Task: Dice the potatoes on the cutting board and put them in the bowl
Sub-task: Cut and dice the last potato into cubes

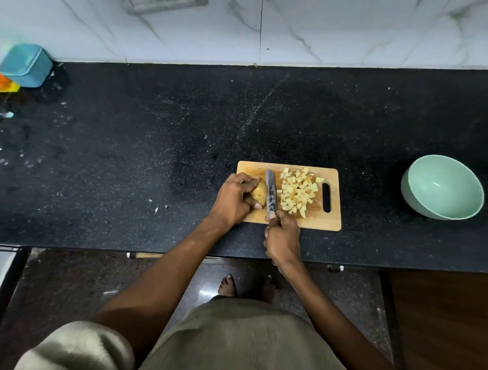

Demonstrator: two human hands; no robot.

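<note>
Head view shows a potato piece (pixel 259 195), skin still on, at the left end of the wooden cutting board (pixel 316 222), pinned under the curled left hand (pixel 235 199), while the right hand (pixel 282 237) grips a knife (pixel 270 192) set against its cut side. Diced cubes (pixel 298 192) lie heaped beside the blade, and the green bowl (pixel 442 189) sits well apart on the black counter (pixel 127 153), seemingly empty. Dicing looks midway; next comes a downward slice, fingertips tucked back.

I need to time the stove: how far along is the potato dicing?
Done: a pile of diced potato lies on the cutting board. In hand: the left hand steadies an uncut potato piece while the right hand holds the knife against it. Left: the green bowl looks empty.
</note>
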